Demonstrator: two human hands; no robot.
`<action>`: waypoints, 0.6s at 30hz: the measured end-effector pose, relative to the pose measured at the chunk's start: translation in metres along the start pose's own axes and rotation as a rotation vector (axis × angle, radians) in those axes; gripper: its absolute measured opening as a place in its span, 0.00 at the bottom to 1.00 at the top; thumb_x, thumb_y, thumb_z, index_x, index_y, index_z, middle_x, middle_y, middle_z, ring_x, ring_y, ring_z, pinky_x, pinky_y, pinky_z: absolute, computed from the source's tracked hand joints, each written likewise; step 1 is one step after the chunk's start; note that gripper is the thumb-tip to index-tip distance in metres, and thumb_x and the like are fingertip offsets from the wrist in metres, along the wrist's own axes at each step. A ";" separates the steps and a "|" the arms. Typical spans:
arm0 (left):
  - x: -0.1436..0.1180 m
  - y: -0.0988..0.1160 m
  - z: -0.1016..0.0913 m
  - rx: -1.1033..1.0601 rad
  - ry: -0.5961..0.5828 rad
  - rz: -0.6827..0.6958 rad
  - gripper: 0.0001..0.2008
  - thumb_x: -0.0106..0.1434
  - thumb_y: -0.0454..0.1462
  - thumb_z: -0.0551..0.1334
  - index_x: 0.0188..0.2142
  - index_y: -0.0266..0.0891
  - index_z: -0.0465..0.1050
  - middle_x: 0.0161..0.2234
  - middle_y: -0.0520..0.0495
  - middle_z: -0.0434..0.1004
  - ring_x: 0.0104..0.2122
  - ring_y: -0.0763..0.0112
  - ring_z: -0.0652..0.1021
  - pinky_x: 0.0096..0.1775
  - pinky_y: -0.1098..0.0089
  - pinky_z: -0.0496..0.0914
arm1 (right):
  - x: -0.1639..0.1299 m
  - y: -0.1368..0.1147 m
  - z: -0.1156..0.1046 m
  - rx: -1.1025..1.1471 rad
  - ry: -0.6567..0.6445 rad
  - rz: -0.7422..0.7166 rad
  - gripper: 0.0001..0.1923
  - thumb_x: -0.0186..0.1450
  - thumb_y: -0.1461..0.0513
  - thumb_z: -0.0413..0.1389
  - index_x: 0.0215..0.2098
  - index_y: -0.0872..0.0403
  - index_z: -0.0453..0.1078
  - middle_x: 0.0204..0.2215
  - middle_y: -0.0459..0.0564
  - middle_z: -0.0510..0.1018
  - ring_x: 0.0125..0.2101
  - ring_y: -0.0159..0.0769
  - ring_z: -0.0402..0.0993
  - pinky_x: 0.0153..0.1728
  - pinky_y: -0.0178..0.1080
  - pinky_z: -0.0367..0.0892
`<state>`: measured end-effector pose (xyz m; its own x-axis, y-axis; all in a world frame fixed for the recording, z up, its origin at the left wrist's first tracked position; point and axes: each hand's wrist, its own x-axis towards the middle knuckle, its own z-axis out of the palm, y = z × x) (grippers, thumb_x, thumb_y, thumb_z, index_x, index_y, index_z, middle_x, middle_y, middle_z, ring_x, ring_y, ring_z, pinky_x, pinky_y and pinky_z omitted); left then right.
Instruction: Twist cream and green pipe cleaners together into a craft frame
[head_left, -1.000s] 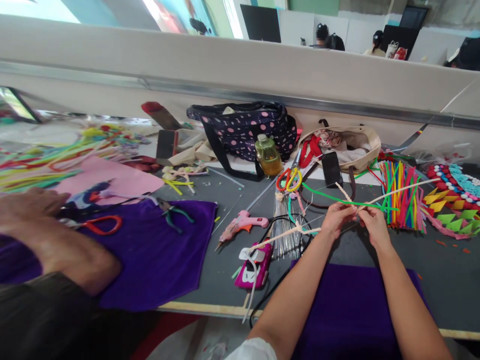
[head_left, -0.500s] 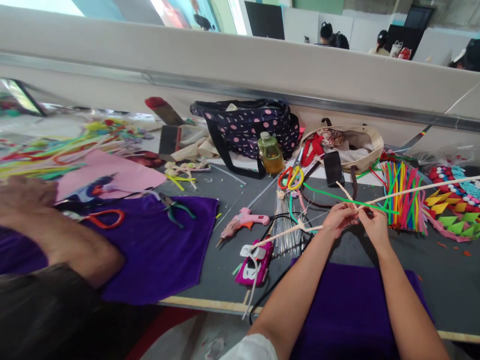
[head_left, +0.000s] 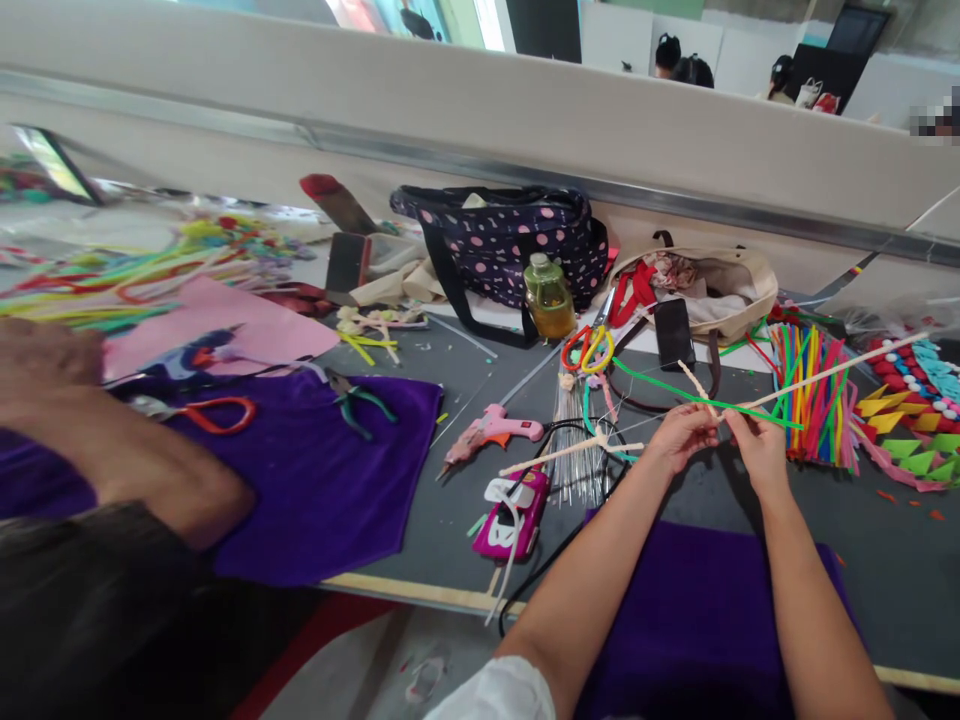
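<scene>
Both hands meet over the right part of the table, pinching a cream pipe cleaner [head_left: 832, 378]. My left hand [head_left: 684, 438] is closed on it near a short twisted end that points up and left. The thumb and fingers of my right hand [head_left: 757, 448] grip it just beside that, and the long straight end runs out to the upper right. Behind the fingers passes a green pipe cleaner [head_left: 660, 388]. Left of my wrist lies another cream pipe cleaner [head_left: 551, 458] with a joined knot, across a bundle of thin wires [head_left: 576, 430].
Around lie a pink glue gun [head_left: 491, 435], scissors [head_left: 589, 350], a magenta case [head_left: 517, 515], a bottle [head_left: 547, 300], a phone [head_left: 673, 335] and colourful stems [head_left: 814, 390]. At left, a co-worker's arm [head_left: 150, 460] rests over purple cloth [head_left: 337, 510] with pliers [head_left: 356, 405].
The long end of the cream pipe cleaner has swung, and its tip now shows inside the right edge. My hands keep their pinch; the view has shifted slightly.
</scene>
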<state>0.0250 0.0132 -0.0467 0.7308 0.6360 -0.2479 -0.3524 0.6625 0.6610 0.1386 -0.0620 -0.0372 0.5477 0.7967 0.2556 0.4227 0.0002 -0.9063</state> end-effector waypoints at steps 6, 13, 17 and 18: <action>0.004 -0.005 0.001 0.074 -0.039 -0.009 0.13 0.40 0.35 0.71 0.25 0.31 0.70 0.20 0.53 0.66 0.18 0.81 0.67 0.24 0.72 0.67 | 0.001 0.002 -0.004 -0.143 0.030 -0.026 0.20 0.60 0.48 0.55 0.25 0.57 0.74 0.17 0.46 0.73 0.19 0.32 0.64 0.22 0.34 0.60; 0.007 -0.008 0.004 0.146 0.035 0.070 0.09 0.41 0.33 0.68 0.22 0.32 0.69 0.20 0.53 0.65 0.18 0.81 0.66 0.26 0.68 0.72 | -0.003 0.004 0.000 -0.214 0.080 -0.138 0.17 0.63 0.51 0.55 0.27 0.56 0.75 0.24 0.49 0.78 0.24 0.35 0.70 0.28 0.36 0.64; 0.008 -0.010 0.003 0.090 0.136 0.124 0.10 0.41 0.33 0.68 0.21 0.33 0.68 0.19 0.54 0.66 0.18 0.79 0.67 0.28 0.67 0.72 | -0.005 -0.001 0.005 -0.220 0.091 -0.309 0.13 0.64 0.56 0.55 0.28 0.54 0.73 0.25 0.47 0.75 0.27 0.35 0.70 0.33 0.37 0.66; 0.008 -0.009 0.002 0.069 0.148 0.127 0.10 0.41 0.33 0.68 0.21 0.33 0.68 0.19 0.53 0.66 0.18 0.79 0.68 0.28 0.68 0.72 | -0.005 -0.004 0.006 -0.209 0.089 -0.344 0.12 0.64 0.57 0.55 0.27 0.54 0.72 0.24 0.47 0.74 0.27 0.34 0.70 0.33 0.37 0.66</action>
<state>0.0358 0.0115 -0.0535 0.5871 0.7674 -0.2577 -0.3913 0.5477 0.7395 0.1300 -0.0624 -0.0371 0.4053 0.7161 0.5683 0.7245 0.1275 -0.6774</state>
